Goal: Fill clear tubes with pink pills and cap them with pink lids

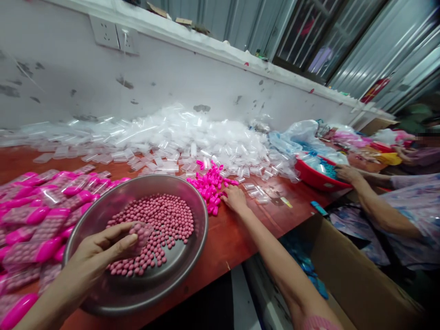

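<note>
Between the thumb and fingers of my left hand (106, 247) is a small clear plastic case filled with pink beads (142, 236). It is held tilted above a metal bowl (154, 293), which contains a heap of loose pink beads (165, 213). Over to the right, my right hand (235, 199) reaches to the edge of a pile of bright pink plastic caps (209, 183). Its fingers are bent in against the caps. The tips are partly hidden, so what they pinch is unclear.
Filled cases with pink caps (41, 224) crowd the table's left side. Empty clear cases (192, 137) are heaped along the wall. At right, another person's hand (347, 174) is at a red basin (314, 178) with blue pieces. A cardboard box (347, 275) stands below the table edge.
</note>
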Tool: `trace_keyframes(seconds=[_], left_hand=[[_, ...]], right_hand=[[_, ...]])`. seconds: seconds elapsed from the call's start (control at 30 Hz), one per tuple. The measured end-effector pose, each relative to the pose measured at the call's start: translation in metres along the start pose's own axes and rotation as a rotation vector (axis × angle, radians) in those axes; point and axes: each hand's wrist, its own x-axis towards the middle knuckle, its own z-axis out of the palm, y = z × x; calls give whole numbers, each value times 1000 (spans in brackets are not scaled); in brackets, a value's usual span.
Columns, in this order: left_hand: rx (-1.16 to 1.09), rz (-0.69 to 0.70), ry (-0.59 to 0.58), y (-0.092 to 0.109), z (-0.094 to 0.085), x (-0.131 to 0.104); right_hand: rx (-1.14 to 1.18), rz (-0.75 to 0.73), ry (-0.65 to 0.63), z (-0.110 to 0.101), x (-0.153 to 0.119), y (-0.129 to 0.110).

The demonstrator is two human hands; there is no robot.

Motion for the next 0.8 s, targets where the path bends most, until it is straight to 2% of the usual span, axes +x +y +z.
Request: trace_keyframes(seconds=[0.1, 0.27, 0.37, 0.5, 0.6, 0.7, 0.8], left_hand=[[0, 12, -15, -2, -2, 0], [-14, 184, -123, -14, -9, 6], [54, 283, -198, -15, -10, 4], [180, 469, -204, -13, -7, -4], [281, 625, -218, -12, -5, -10], [294, 724, -268, -12, -7, -13], [301, 766, -275, -12, -9, -16]], right_hand=[[51, -13, 20, -6, 2, 0], [216, -2, 136, -33, -10, -15], [387, -93, 156, -56, -31, -49], [753, -365, 78, -82, -65, -121], [797, -551, 34, -90, -85, -169], [752, -670, 8, -90, -95, -196], [715, -685, -13, -86, -99, -202]])
